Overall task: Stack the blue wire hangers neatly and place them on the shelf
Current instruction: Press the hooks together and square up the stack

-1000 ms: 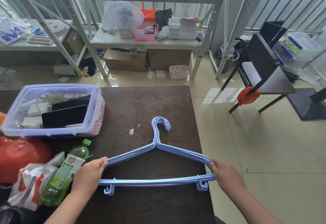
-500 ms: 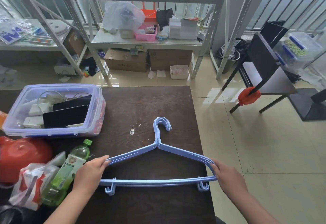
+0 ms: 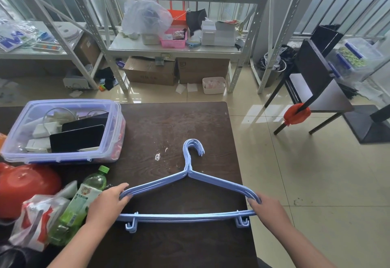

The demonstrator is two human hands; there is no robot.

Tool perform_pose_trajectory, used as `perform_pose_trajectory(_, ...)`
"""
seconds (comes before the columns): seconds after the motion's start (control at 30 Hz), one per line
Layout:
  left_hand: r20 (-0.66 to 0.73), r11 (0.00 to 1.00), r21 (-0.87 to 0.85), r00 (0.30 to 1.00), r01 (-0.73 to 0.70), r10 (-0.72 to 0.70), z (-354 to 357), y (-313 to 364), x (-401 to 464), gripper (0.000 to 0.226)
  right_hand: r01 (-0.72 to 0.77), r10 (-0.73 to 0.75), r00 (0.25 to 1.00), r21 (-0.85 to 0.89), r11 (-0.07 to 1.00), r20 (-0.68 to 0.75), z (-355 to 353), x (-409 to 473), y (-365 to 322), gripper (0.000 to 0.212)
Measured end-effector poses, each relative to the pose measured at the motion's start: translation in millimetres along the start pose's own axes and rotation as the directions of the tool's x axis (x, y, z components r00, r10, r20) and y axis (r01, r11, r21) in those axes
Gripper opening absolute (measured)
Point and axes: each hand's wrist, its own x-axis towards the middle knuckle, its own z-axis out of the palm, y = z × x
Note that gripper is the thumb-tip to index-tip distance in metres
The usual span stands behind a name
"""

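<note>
blue wire hangers (image 3: 187,194) are stacked flat on the dark table (image 3: 168,124), hooks nested and pointed away from the person, toward the shelf (image 3: 173,48) beyond the table's far edge. the stack's left corner is gripped by the left hand (image 3: 106,206), fingers curled over the wires. the right corner, at the table's right edge, is closed on by the right hand (image 3: 268,208).

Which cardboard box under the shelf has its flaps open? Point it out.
The left cardboard box: its top flaps gape, while the right cardboard box beside it is closed flat.
</note>
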Motion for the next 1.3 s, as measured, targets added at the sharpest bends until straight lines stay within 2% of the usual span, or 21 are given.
perform_pose_trajectory(0.07,0.077,0.997,0.059,0.995,0.052,-0.057,-3,2,6,0.009,-0.103,0.1,0.991,0.033,0.994,0.084,0,7,-4,0.012)
perform_pose_trajectory(0.1,0.107,0.992,0.096,0.99,0.082,-0.092,-3,3,9,0.009,-0.152,0.148,0.981,0.026,0.988,0.126,0,11,-6,0.012)
perform_pose_trajectory(0.23,0.204,0.952,0.258,0.954,0.166,-0.221,-3,9,21,0.024,-0.258,0.24,0.945,0.054,0.965,0.221,0,26,-17,0.02)
perform_pose_trajectory(0.3,0.214,0.923,0.348,0.945,0.163,-0.247,2,10,23,0.027,-0.269,0.252,0.942,0.048,0.962,0.222,2,30,-19,0.021)
perform_pose_trajectory(0.43,0.15,0.909,0.396,0.968,0.129,-0.202,10,6,21,0.016,-0.239,0.237,0.961,-0.005,0.971,0.141,11,37,-12,0.017)
perform_pose_trajectory(0.67,0.164,0.932,0.344,0.97,0.114,-0.179,14,-2,16,0.015,-0.191,0.194,0.972,-0.036,0.981,0.133,16,32,-2,0.022)
perform_pose_trajectory(0.73,0.178,0.94,0.315,0.965,0.129,-0.192,15,-6,15,0.014,-0.205,0.199,0.963,0.016,0.979,0.18,11,26,-1,0.021)
perform_pose_trajectory(0.77,0.188,0.944,0.3,0.962,0.134,-0.196,15,-8,15,0.012,-0.212,0.187,0.959,0.099,0.972,0.215,8,22,-1,0.018)
perform_pose_trajectory(0.8,0.196,0.948,0.284,0.96,0.14,-0.2,14,-10,16,0.008,-0.231,0.168,0.95,0.231,0.945,0.261,4,18,-1,0.013)
perform_pose_trajectory(0.87,0.213,0.958,0.244,0.955,0.153,-0.207,13,-14,20,0.005,-0.301,0.105,0.918,0.501,0.811,0.382,-6,8,-3,0.006)
perform_pose_trajectory(0.9,0.225,0.961,0.23,0.952,0.153,-0.206,14,-15,21,0.007,-0.329,0.066,0.902,0.579,0.746,0.427,-10,4,-3,0.008)
perform_pose_trajectory(0.97,0.237,0.965,0.215,0.95,0.153,-0.203,15,-15,20,0.009,-0.367,0.023,0.881,0.65,0.665,0.473,-12,1,0,0.013)
perform_pose_trajectory(1.1,0.208,0.978,0.151,0.963,0.142,-0.172,16,-16,14,0.007,-0.437,0.067,0.868,0.695,0.571,0.492,-5,4,6,0.026)
perform_pose_trajectory(1.2,0.177,0.981,0.121,0.969,0.151,-0.171,16,-17,12,0.009,-0.42,0.072,0.874,0.674,0.608,0.48,-3,8,8,0.023)
perform_pose_trajectory(1.3,0.18,0.984,0.132,0.973,0.121,-0.144,18,-17,11,0.016,-0.365,0.106,0.896,0.578,0.73,0.431,2,11,4,0.015)
